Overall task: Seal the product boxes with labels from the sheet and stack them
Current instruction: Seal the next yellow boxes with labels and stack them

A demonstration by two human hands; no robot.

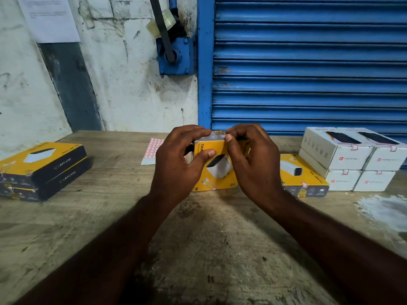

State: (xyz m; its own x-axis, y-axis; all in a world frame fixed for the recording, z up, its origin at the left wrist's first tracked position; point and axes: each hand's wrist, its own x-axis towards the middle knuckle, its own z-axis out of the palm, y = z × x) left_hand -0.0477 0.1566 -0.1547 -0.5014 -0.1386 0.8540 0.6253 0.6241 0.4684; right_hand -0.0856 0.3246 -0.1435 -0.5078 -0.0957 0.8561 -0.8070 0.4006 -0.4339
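Held box: a yellow product box with a white charger pictured on its front stands tilted at the middle of the table, between both hands. Its lower edge is down at the tabletop.
Left hand: grips the box's left side, fingers curled over the top edge and thumb pressed flat on the yellow front.
Right hand: wraps the box's right side, with thumb and fingertips bunched together at the top edge. Whether a label lies under them cannot be told.
Label sheet: a white sheet of small red-bordered labels lies flat just beyond the left hand, which partly hides it.
Left stack: two yellow-and-black Lapcare boxes lie one on the other at the left of the table, well apart from the hands.
Right yellow box: lies flat just right of the right hand, with a red-edged label over its near edge.
White boxes: four boxes stacked two on two at the far right, touching the right yellow box. Red-edged labels fold over their flap edges.
Table: worn, scuffed wood.
Background: a blue roller shutter at the far right and a stained white wall at the far left, with a paper notice and a roll of clear tape hanging there.
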